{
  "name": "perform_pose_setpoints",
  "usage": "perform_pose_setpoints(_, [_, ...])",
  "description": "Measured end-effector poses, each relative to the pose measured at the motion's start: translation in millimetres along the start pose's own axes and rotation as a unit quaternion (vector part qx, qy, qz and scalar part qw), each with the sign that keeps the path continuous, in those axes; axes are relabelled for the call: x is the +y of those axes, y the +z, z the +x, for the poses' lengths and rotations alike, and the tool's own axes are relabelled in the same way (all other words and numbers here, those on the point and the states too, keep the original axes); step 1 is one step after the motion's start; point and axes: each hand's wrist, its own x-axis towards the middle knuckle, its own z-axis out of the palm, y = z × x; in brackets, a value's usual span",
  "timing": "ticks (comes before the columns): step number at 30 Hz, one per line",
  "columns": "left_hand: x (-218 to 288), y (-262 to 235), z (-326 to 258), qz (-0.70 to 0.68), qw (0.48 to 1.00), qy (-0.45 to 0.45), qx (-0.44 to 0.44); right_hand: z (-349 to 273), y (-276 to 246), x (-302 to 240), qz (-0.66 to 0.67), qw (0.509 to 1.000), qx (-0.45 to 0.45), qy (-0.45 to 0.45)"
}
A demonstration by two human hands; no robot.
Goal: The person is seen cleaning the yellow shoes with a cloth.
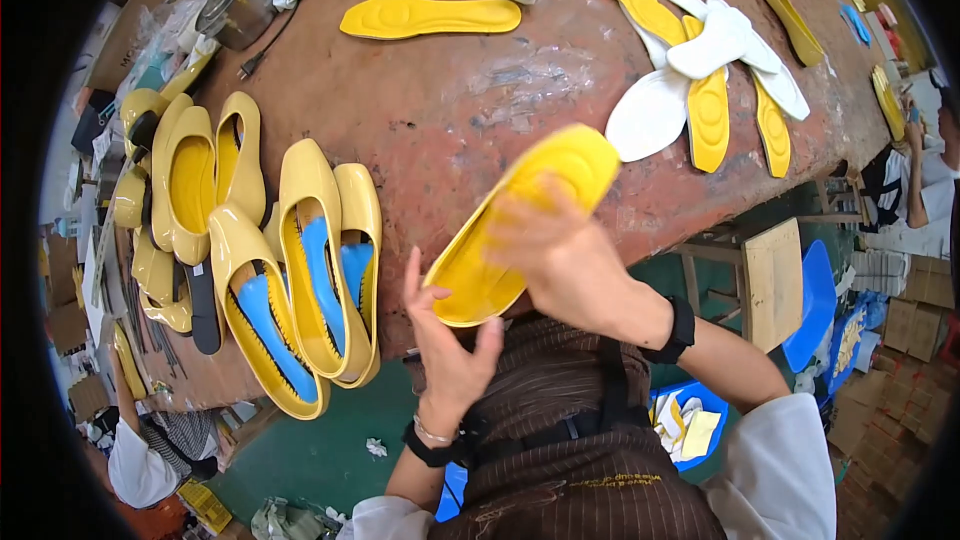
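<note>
Right hand [565, 260] grips one yellow insole [520, 225], lifted above the table [440, 110] edge; left hand [450, 340] open, fingers spread, just beside its heel end; three yellow shoes [300, 270] with blue lining lie left; one insole [430, 17] lies alone beyond.

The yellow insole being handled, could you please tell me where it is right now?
In the head view the yellow insole is at centre, held by the right hand above the table's near edge, the left hand just below it.
</note>
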Motion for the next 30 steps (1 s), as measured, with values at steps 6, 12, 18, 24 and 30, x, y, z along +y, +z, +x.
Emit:
perform_pose_setpoints(6, [61,10,6,0.250,0.943,0.056,-0.212,39,-23,37,0.050,0.923,0.295,0.242])
perform_pose_setpoints(12, [65,29,21,0.325,0.905,0.063,-0.265,-17,-45,-25,0.113,0.977,0.037,0.176])
perform_pose_setpoints(18, [60,28,22,0.337,0.891,0.084,-0.292,-21,-4,-26,-0.020,0.987,0.044,0.151])
perform_pose_setpoints(24, [60,28,25,0.318,0.911,0.071,-0.252,27,6,8,-0.057,0.980,-0.047,0.184])
perform_pose_setpoints(30, [56,29,22,0.289,0.919,0.077,-0.257,12,19,1,-0.182,0.972,0.057,0.137])
